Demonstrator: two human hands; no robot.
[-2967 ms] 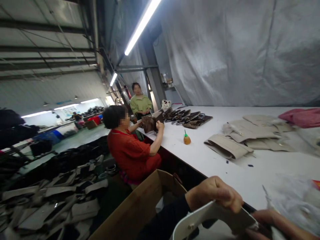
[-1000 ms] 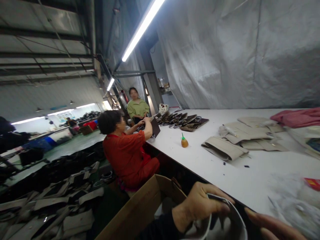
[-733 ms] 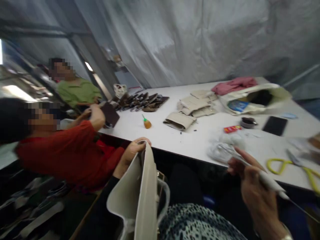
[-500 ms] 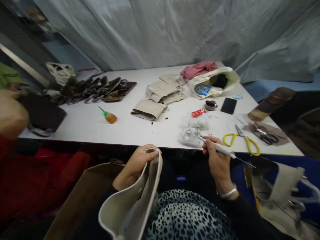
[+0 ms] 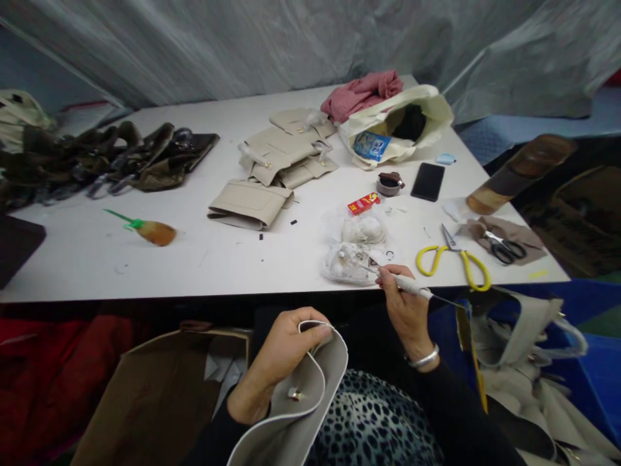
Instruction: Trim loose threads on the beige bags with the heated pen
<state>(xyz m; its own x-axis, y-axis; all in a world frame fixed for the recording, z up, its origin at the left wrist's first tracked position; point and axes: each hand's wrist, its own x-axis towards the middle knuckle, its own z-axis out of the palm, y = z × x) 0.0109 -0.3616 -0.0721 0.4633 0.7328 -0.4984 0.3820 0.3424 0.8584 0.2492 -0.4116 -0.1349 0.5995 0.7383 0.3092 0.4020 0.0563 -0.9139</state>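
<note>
My left hand [image 5: 279, 362] grips the curved rim of a beige leather bag [image 5: 303, 404] held over my lap, below the table's front edge. A small metal stud shows on the bag's flap. My right hand [image 5: 405, 307] holds a thin white-handled tool [image 5: 412, 288] with a metal needle tip that points right. The hand hovers at the table edge next to clear plastic packets [image 5: 349, 262] of small hardware.
On the white table [image 5: 194, 259] lie yellow scissors [image 5: 453, 262], black scissors on a brown scrap, a phone [image 5: 427, 181], a red box, a glue bottle [image 5: 150, 230], beige bag pieces [image 5: 272, 171], dark brown bags [image 5: 121, 158], and an open tote. An open cardboard box [image 5: 155, 395] stands at my left.
My view swung from the two co-workers at the left down to the table and my lap. My left hand turned the beige bag while my right hand came to the plastic packets.
</note>
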